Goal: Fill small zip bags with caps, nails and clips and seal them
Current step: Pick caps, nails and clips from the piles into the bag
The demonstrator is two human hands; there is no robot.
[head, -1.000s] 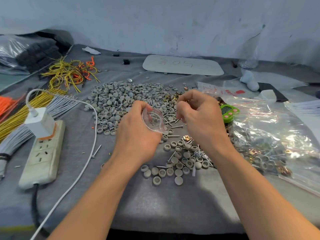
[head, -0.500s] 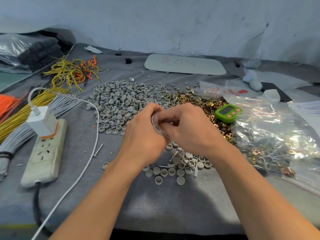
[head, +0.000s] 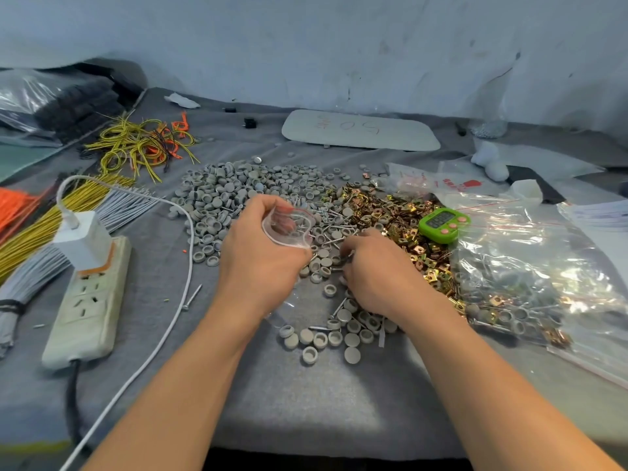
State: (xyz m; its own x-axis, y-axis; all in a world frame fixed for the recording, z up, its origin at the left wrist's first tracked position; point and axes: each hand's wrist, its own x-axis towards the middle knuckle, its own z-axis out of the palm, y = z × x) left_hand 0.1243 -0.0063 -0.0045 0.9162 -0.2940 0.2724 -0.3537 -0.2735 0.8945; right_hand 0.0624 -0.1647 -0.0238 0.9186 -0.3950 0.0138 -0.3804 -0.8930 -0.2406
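Note:
My left hand (head: 261, 256) grips a small clear zip bag (head: 289, 227), its mouth held open toward the right. My right hand (head: 377, 270) is lowered onto the table just right of the bag, fingers curled over the nails (head: 334, 229) and grey caps (head: 319, 266); what the fingertips pinch is hidden. A big heap of grey caps (head: 238, 192) lies behind the hands. Gold clips (head: 390, 212) are spread to the right. More caps (head: 326, 338) lie loose near my wrists.
A green timer (head: 443, 224) sits on the clips. Large clear bags of filled packets (head: 537, 277) cover the right. A power strip (head: 88, 300) with white charger and cable lies left, beside wire bundles (head: 40, 219). A white board (head: 360, 130) lies at the back.
My right hand left the bag's mouth and dropped down to the right onto the nails and caps. My left hand raised the bag slightly and holds its mouth open.

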